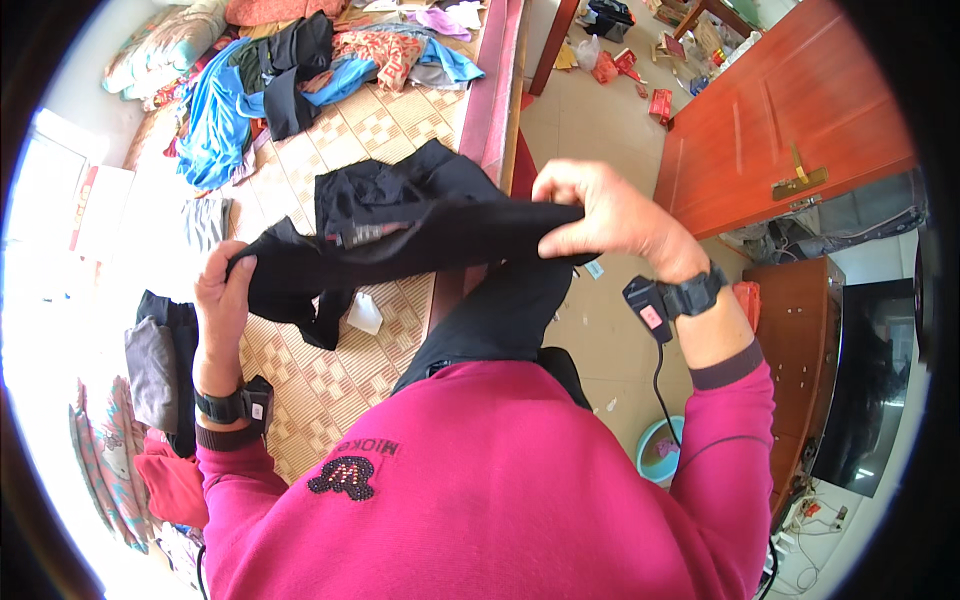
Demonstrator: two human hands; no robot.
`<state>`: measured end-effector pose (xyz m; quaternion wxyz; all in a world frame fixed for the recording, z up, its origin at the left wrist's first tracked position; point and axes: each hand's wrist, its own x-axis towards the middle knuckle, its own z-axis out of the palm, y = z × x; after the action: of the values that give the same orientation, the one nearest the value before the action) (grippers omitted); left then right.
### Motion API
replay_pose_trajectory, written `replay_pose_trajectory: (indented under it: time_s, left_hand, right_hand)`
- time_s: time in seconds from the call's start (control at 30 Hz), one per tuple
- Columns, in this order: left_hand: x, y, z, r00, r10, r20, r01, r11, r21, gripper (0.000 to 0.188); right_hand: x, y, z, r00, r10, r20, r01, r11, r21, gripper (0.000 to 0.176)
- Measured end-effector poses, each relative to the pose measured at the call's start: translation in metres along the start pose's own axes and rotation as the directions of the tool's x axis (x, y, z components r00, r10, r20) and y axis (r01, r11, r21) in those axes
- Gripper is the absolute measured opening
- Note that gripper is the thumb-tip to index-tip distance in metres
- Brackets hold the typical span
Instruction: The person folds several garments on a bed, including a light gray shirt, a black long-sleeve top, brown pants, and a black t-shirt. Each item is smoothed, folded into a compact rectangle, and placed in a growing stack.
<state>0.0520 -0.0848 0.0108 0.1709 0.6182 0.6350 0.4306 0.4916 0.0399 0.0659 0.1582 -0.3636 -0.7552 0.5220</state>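
Note:
A black garment (420, 236) is stretched between my two hands, above my lap and the edge of the bed. My left hand (225, 289) grips one end of it between thumb and curled fingers. At the other end, my right hand (592, 210) pinches the cloth with the thumb below and fingers above. The far part of the garment rests on the woven mat (375, 330). A label with writing shows inside it. Close by on the mat lies a small white piece (364, 313).
Crumpled clothes (300, 82) are heaped at the bed's far end; folded clothes (154, 367) lie at the left. On the right are an open wooden door (757, 120), a basin (660, 450) on the floor, a cabinet (799, 375) and a television (862, 390).

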Motion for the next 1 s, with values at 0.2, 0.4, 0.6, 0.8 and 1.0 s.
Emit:
replay_pose_trajectory:
  time_s: [0.2,0.4,0.6,0.8,1.0]
  left_hand:
    - [0.009,0.040,0.048,0.994,0.113,0.008,-0.113,0.985,0.129,0.006]
    - [0.072,0.127,0.073,0.979,0.203,-0.015,-0.177,0.888,0.425,0.013]
    - [0.166,0.218,0.012,0.936,0.280,-0.211,-0.159,0.875,0.456,0.014]
    - [0.182,0.207,-0.028,0.927,0.276,-0.254,-0.152,0.896,0.418,0.016]
    - [0.174,0.153,-0.046,0.884,0.154,-0.441,0.046,0.910,0.411,0.020]
  right_hand:
    - [-0.019,0.074,-0.021,0.930,-0.335,-0.149,0.188,0.786,-0.589,0.023]
    - [-0.040,0.117,-0.083,0.729,-0.528,-0.436,0.109,0.718,-0.687,0.022]
    - [-0.026,0.048,-0.183,0.538,-0.585,-0.606,0.158,0.777,-0.609,0.013]
    - [0.072,-0.008,-0.218,0.675,-0.539,-0.504,0.353,0.836,-0.420,0.020]
    - [0.175,-0.051,-0.250,0.775,-0.606,-0.181,0.464,0.739,-0.488,0.025]
